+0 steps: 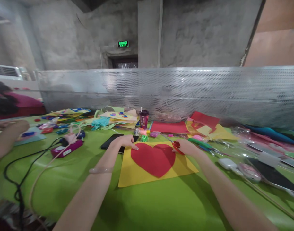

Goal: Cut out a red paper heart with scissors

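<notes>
A red paper heart (153, 160) lies on a sheet of yellow paper (127, 176) in front of me. My left hand (126, 141) is closed at the heart's upper left edge, its thumb on the red paper and its other fingers curled. In my right hand (186, 147) is a pair of red-handled scissors (177, 147), with the blades pointing up and left, away from me. My right fingers also touch or nearly touch the heart's right edge. A black phone or tablet (109, 141) lies partly behind my left hand.
Behind the sheet stand a purple cup with a straw (144, 118) and red paper (169, 127). A purple power strip (67, 148) with cables sits left; a white charger (227, 163) and dark-screened device (272, 175) lie right. Another person's arm (7, 141) reaches in at far left.
</notes>
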Demonstrator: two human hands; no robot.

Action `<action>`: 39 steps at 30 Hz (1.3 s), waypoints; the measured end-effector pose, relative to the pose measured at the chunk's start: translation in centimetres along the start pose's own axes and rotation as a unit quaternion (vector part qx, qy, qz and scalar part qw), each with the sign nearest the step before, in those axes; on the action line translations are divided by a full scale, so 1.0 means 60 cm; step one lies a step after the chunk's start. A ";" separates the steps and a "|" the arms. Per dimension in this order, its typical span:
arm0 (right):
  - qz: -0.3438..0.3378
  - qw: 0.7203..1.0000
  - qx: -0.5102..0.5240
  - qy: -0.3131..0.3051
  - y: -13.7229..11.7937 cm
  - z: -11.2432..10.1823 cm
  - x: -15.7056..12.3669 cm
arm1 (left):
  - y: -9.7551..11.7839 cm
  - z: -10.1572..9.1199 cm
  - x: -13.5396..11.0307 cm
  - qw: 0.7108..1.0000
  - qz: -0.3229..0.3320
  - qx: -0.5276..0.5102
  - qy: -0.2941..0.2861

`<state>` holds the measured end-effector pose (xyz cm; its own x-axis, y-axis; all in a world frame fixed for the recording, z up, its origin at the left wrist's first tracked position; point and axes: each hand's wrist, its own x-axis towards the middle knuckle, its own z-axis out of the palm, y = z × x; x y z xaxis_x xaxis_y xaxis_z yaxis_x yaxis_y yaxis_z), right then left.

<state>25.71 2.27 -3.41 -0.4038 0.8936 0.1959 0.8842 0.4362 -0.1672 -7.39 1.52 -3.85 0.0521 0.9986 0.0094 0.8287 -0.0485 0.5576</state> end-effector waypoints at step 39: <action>0.031 0.637 0.651 0.410 -0.087 -0.032 -0.009 | 0.103 0.053 0.007 0.811 0.082 -0.567 0.121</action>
<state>21.77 -0.71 -0.77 0.3542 0.7904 0.4998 -0.2685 0.5979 -0.7552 -0.47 1.58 -3.03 -0.1159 0.9622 0.2463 -0.2306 -0.2673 0.9356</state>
